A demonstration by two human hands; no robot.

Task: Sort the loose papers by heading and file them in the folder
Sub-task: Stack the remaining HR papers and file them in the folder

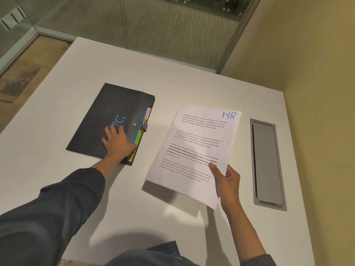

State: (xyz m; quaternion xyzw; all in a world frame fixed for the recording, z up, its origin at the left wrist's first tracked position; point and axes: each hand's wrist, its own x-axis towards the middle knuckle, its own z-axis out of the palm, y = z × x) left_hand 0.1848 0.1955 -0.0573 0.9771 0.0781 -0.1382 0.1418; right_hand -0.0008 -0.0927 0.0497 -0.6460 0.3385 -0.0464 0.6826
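A black folder (pixel 99 120) with a blue smiley lies shut on the white table (pixel 134 198), left of centre. Coloured index tabs (pixel 143 131) stick out along its right edge, one reading HR. My left hand (pixel 117 143) rests flat on the folder's lower right part, fingers spread, thumb at the tabbed edge. My right hand (pixel 227 184) pinches the lower right corner of a stack of white printed papers (pixel 194 150), thumb on top. The top sheet has "HR" handwritten in blue at its upper right. The stack is lifted slightly and casts a shadow.
A grey cable hatch (pixel 267 164) is set into the table at the right. A yellowish wall (pixel 317 73) borders the table's right side, and glass partitions (pixel 153 25) stand behind its far edge.
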